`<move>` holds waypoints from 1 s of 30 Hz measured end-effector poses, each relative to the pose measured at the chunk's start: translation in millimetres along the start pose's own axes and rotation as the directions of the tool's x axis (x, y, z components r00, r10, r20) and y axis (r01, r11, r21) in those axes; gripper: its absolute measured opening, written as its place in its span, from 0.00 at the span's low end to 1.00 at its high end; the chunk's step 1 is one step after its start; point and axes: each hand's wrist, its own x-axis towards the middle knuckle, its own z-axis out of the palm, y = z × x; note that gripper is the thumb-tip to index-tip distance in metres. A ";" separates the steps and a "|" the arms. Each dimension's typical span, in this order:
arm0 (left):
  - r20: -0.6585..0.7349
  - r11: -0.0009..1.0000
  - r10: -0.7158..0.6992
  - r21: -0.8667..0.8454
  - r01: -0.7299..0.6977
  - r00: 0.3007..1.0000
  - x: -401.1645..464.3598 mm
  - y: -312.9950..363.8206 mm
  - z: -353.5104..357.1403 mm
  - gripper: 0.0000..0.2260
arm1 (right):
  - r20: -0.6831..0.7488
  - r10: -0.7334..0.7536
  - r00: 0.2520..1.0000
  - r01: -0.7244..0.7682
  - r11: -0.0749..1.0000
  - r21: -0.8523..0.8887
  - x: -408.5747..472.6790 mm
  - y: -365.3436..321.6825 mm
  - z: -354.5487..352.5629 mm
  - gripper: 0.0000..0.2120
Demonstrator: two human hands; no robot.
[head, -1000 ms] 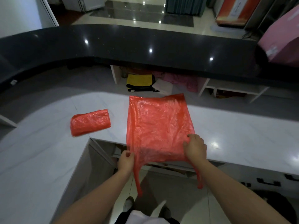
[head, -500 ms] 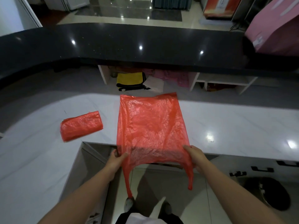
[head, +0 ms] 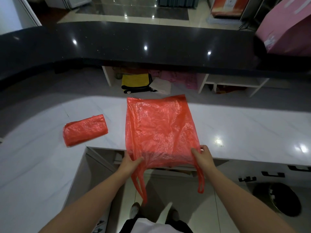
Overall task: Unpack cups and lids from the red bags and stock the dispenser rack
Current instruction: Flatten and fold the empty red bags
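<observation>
An empty red plastic bag [head: 159,128] lies flat on the white marble counter [head: 244,132], its near end and two handles hanging over the front edge. My left hand [head: 128,163] pinches the bag's near left corner. My right hand [head: 202,157] pinches the near right corner. A second red bag [head: 85,130], folded into a small packet, lies on the counter to the left. No cups, lids or dispenser rack are in view.
A raised black counter top [head: 151,46] runs across behind the white one, with open shelves holding a yellow bag [head: 136,81] beneath it. A pink box [head: 289,29] stands at the far right. A black bin [head: 279,199] sits on the floor at my right.
Both hands have slid down to the bag's near corners at the counter edge and drawn it flat; the handles now hang lower over the edge.
</observation>
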 end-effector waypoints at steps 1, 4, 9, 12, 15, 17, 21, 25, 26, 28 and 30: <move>-0.035 1.000 0.020 -0.024 -0.020 0.999 0.7 6.3 2.4 0.45 | -0.017 -0.024 1.000 0.024 1.000 -0.006 -1.2 -5.1 0.6 0.11; -0.130 0.994 0.099 -0.025 -0.103 0.987 2.9 24.7 7.2 0.48 | -0.094 -0.051 0.994 0.051 0.999 0.002 -1.3 -15.9 -1.8 0.08; -0.211 0.974 0.100 0.218 -0.053 0.972 5.3 30.5 8.8 0.25 | -0.120 -0.020 0.993 0.024 0.999 0.032 -3.1 -13.4 -7.8 0.07; -0.246 0.971 0.124 0.231 -0.066 0.961 2.4 24.2 10.6 0.14 | -0.138 -0.017 0.990 0.020 1.000 0.020 -5.5 -5.2 -10.4 0.12; -0.294 0.974 0.144 0.208 -0.083 0.945 0.8 20.0 8.8 0.05 | -0.144 -0.001 0.990 0.002 1.000 0.010 -3.6 3.1 -13.1 0.12; -0.301 0.983 0.120 0.168 -0.071 0.946 3.1 17.9 4.7 0.08 | -0.153 0.005 0.988 -0.004 1.000 0.007 -1.0 5.5 -14.8 0.09; -0.380 0.999 0.047 0.004 -0.049 0.924 9.5 11.1 -7.3 0.11 | -0.192 0.046 0.980 -0.047 0.999 0.001 2.3 8.3 -20.7 0.06; -0.379 1.000 -0.002 0.012 0.007 0.925 13.2 -3.0 -14.5 0.19 | -0.156 0.088 0.984 -0.099 0.993 -0.068 3.3 17.5 -22.3 0.22; -0.371 0.999 -0.001 0.043 0.018 0.929 14.7 -6.5 -15.8 0.18 | -0.132 0.101 0.986 -0.114 0.989 -0.094 4.6 20.3 -21.9 0.22; -0.351 0.992 0.002 0.121 0.043 0.937 17.7 -11.6 -18.9 0.15 | -0.097 0.113 0.989 -0.127 0.980 -0.151 8.5 25.0 -20.3 0.20; -0.342 0.980 -0.004 0.185 0.071 0.940 17.9 -10.0 -21.0 0.16 | -0.085 0.081 0.993 -0.099 0.967 -0.233 9.6 25.9 -18.4 0.18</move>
